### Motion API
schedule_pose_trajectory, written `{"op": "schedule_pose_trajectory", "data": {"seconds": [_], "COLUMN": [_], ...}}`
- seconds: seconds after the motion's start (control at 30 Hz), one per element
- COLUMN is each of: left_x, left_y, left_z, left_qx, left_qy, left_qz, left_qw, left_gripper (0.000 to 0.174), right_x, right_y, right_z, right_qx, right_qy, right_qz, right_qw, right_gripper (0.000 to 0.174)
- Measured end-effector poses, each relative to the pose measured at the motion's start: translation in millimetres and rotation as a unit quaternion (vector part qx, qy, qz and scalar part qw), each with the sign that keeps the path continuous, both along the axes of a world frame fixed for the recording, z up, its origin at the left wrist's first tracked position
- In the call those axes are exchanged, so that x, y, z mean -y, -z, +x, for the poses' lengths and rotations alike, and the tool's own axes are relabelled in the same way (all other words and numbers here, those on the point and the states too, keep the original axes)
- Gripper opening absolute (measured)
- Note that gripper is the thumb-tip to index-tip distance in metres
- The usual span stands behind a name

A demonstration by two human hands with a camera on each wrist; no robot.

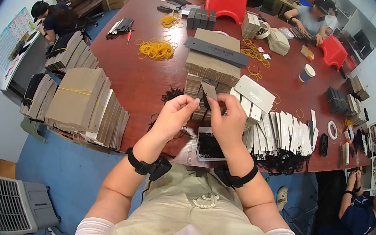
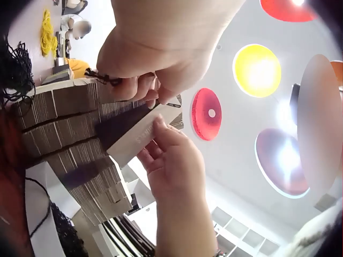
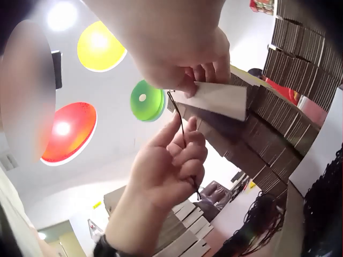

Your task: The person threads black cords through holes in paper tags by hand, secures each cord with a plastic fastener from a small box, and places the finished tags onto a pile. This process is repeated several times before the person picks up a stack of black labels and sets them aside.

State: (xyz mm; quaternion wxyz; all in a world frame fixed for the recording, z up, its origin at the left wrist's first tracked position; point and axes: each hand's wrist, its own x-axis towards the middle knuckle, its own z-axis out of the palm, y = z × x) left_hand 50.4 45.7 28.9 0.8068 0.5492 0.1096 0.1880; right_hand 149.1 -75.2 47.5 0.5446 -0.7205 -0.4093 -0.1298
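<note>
My right hand (image 1: 229, 120) (image 3: 185, 48) pinches a pale, narrow card tag (image 1: 209, 91) (image 2: 136, 142) (image 3: 222, 100) near its end, between thumb and fingers. A thin black cord (image 3: 181, 118) runs from that end of the tag to my left hand (image 1: 174, 115) (image 3: 174, 166), whose thumb and curled fingers grip it. In the left wrist view my left hand (image 2: 155, 53) is above my right hand (image 2: 177, 166), close to the tag's corner. Behind both hands stand stacked bundles of cardboard tags (image 1: 210, 73) (image 2: 69, 123) (image 3: 278, 118). A dark tag strip (image 1: 216, 51) lies on top of them.
Tag stacks (image 1: 76, 98) stand at the table's left edge. White tags (image 1: 280, 134) with black cords fan out at the right. Near my body is a box of black cords (image 1: 210, 145). Farther back are yellow rubber bands (image 1: 156, 49), a red stool (image 1: 226, 1), a paper cup (image 1: 307, 73) and several people.
</note>
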Motion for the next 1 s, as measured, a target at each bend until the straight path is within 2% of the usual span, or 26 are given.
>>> {"op": "schedule_pose_trajectory", "data": {"seconds": [0.03, 0.07, 0.1, 0.13, 0.2, 0.23, 0.27, 0.33, 0.37, 0.47, 0.5, 0.53, 0.57, 0.67, 0.7, 0.8, 0.83, 0.9, 0.93, 1.0], "left_x": [4, 6, 2, 5, -2, 1, -1, -7, -4, -8, -5, 2, 6, 0, 6, 2, -1, -3, -2, 1], "left_y": [-1, 0, 7, 5, 13, 12, 8, 3, 7, 13, 11, 7, 5, 22, 0, 5, 6, 0, -3, -2], "left_z": [2, 3, 3, 4, 3, 0, -1, -4, 0, 7, 7, 6, 3, -13, -21, -24, -20, -25, -27, -26], "left_qx": [0.005, 0.010, 0.017, 0.039, 0.041, 0.018, -0.021, -0.100, -0.065, -0.055, -0.023, 0.009, 0.042, 0.025, 0.013, 0.042, 0.090, 0.035, 0.007, 0.024], "left_qy": [-0.034, -0.067, -0.075, -0.114, -0.056, -0.009, 0.005, 0.032, 0.004, -0.032, -0.060, -0.090, -0.119, -0.066, -0.104, -0.119, -0.151, -0.072, -0.034, -0.041], "left_qz": [0.034, 0.068, 0.124, 0.214, 0.285, 0.163, 0.168, 0.176, 0.118, 0.198, 0.194, 0.191, 0.188, 0.242, 0.328, 0.320, 0.372, 0.313, 0.283, 0.276], "left_qw": [0.999, 0.995, 0.989, 0.969, 0.956, 0.986, 0.986, 0.979, 0.991, 0.978, 0.979, 0.977, 0.974, 0.968, 0.939, 0.939, 0.911, 0.946, 0.959, 0.960], "left_gripper": [0.017, 0.018, 0.027, 0.025, 0.019, 0.017, 0.017, 0.020, 0.019, 0.023, 0.023, 0.024, 0.025, 0.026, 0.018, 0.012, 0.007, 0.008, 0.009, 0.011], "right_x": [2, 2, 3, 3, 6, 7, 8, 12, 13, 15, 16, 17, 18, 20, 21, 25, 26, 26, 26, 21], "right_y": [0, 0, 1, 2, 2, 0, -3, -8, -10, -11, -13, -19, -23, -26, -27, -33, -34, -34, -36, -39], "right_z": [1, 4, 5, 7, 10, 9, 8, 5, 5, 4, 2, 0, -3, -10, -12, -14, -12, -8, -7, -8], "right_qx": [-0.006, -0.106, -0.206, -0.303, -0.322, -0.335, -0.346, -0.309, -0.289, -0.265, -0.118, 0.034, 0.185, 0.188, 0.157, 0.160, 0.156, 0.149, 0.084, -0.044], "right_qy": [0.006, -0.060, -0.125, -0.188, -0.210, -0.215, -0.220, -0.188, -0.173, -0.123, -0.059, 0.005, 0.070, 0.031, 0.000, -0.027, -0.044, -0.083, -0.097, -0.126], "right_qz": [-0.024, 0.008, 0.040, 0.073, 0.069, 0.068, 0.067, 0.007, -0.024, -0.073, -0.083, -0.092, -0.099, -0.090, -0.104, -0.141, -0.137, -0.131, -0.135, -0.141], "right_qw": [1.000, 0.992, 0.970, 0.931, 0.920, 0.915, 0.909, 0.932, 0.941, 0.954, 0.988, 0.995, 0.975, 0.978, 0.982, 0.977, 0.977, 0.977, 0.982, 0.981], "right_gripper": [0.011, 0.011, 0.011, 0.011, 0.018, 0.019, 0.019, 0.019, 0.018, 0.012, 0.011, 0.011, 0.011, 0.011, 0.012, 0.013, 0.012, 0.012, 0.013, 0.016]}}
